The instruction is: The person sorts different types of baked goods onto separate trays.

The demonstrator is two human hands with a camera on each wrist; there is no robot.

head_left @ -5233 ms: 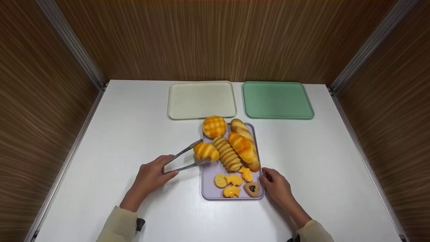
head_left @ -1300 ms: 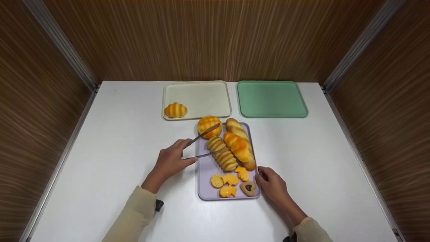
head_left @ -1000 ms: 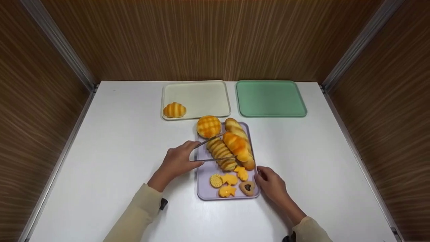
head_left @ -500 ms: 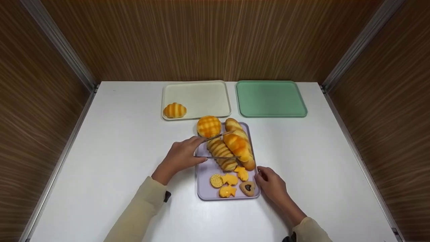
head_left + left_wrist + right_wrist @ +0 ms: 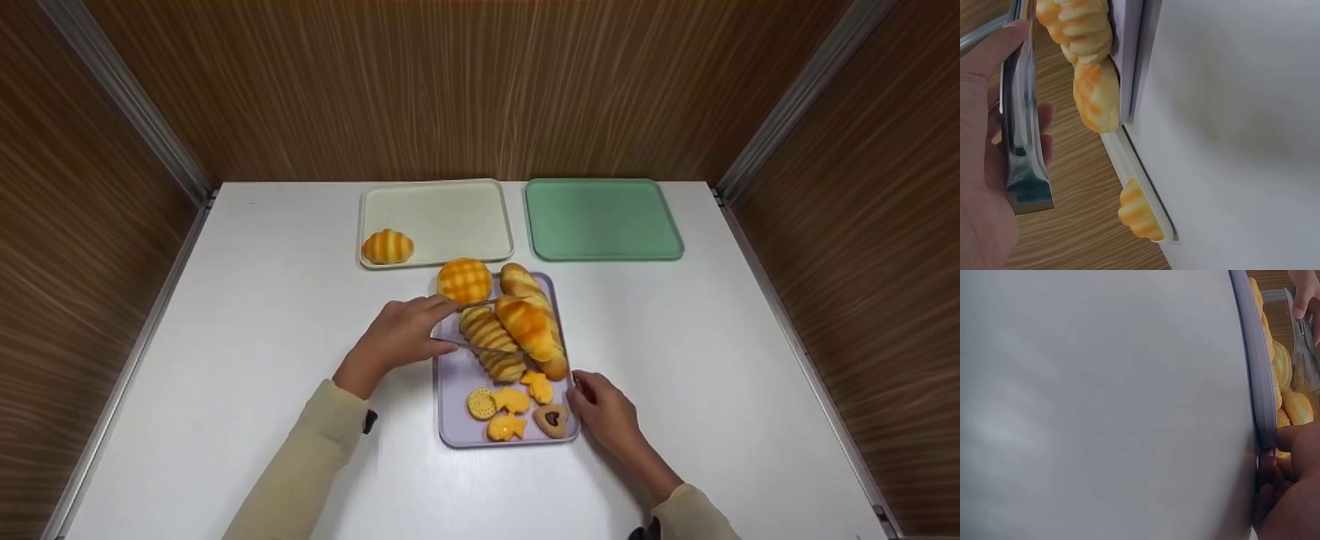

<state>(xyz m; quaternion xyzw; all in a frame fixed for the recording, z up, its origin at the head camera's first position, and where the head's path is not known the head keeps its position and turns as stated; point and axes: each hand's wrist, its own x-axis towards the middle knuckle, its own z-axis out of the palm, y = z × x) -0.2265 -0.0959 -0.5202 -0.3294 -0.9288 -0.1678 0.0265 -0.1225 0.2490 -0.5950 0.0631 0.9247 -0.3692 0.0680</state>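
Tongs (image 5: 1022, 107), pinched by the fingers of the left hand (image 5: 397, 335), have been shifted from the checked bun (image 5: 464, 280) at eleven o'clock to straddle the croissant (image 5: 526, 328) at one o'clock on the lilac tray (image 5: 461, 424); a grip seems prepared, contact being unclear. The tray's four-o'clock rim is pinched by the fingers of the right hand (image 5: 611, 415).

Held tongs (image 5: 480, 347) in L hand (image 5: 397, 336) at croissant (image 5: 527, 326), over striped roll (image 5: 487, 330). Gripped rim of purple tray (image 5: 456, 412) w/ R hand (image 5: 609, 409). Had round bun (image 5: 464, 280) just past L grip, cookies (image 5: 512, 400) L of R grip, small bun (image 5: 388, 247) on cream tray (image 5: 450, 217) farther past L, green tray (image 5: 604, 221) well past R.
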